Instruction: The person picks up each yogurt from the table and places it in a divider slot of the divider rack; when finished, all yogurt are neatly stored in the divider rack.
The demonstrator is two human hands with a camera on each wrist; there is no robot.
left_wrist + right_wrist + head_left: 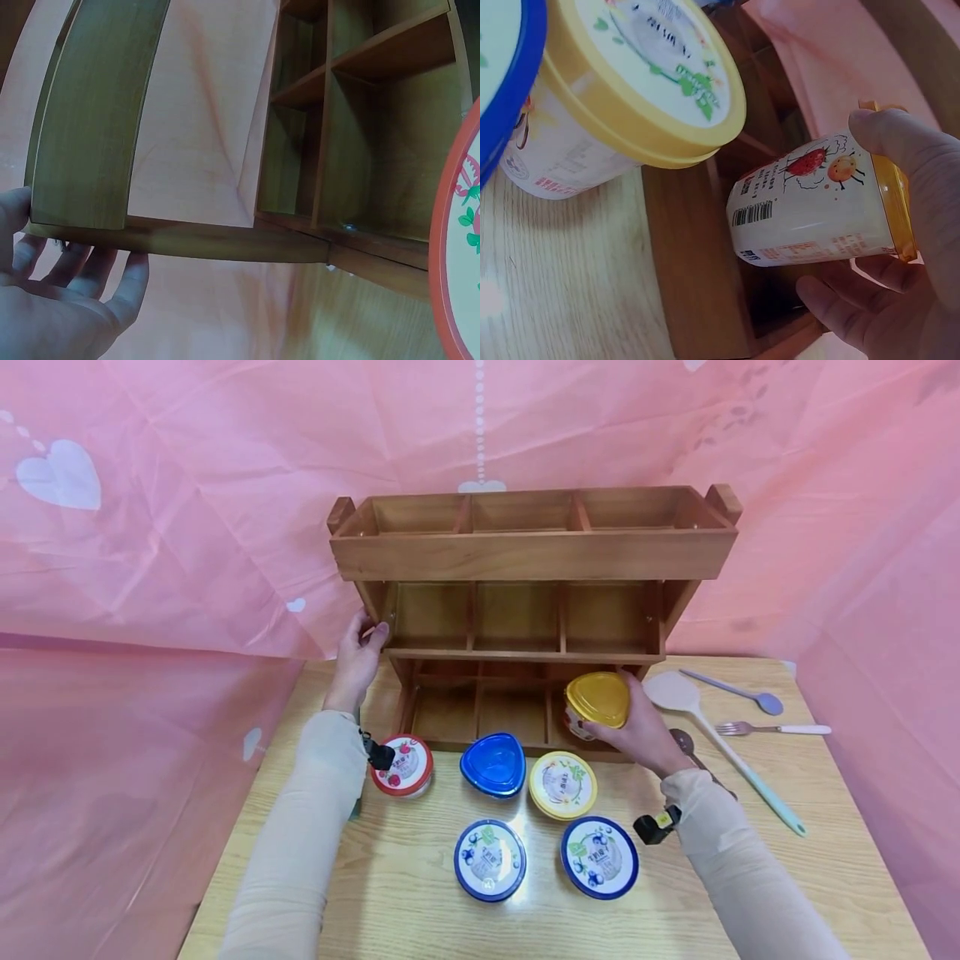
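Pink cloth backs the tabletop; at five o'clock on the wooden rack, right hand clamps its grip on a yellow-lidded tub, not yet released; left hand grips nine o'clock; five other tubs apparently wait at six.

wooden rack | three tiers, upright | yellow-lidded tub | white printed sides, lid up | at bottom-right compartment

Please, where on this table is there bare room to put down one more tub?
Bare table lies between the left sleeve and the left-hand blue-rimmed tub, and between the fork, spatula handle and right table edge. It is crowded before the wooden shelf, where more tubs stand close together.
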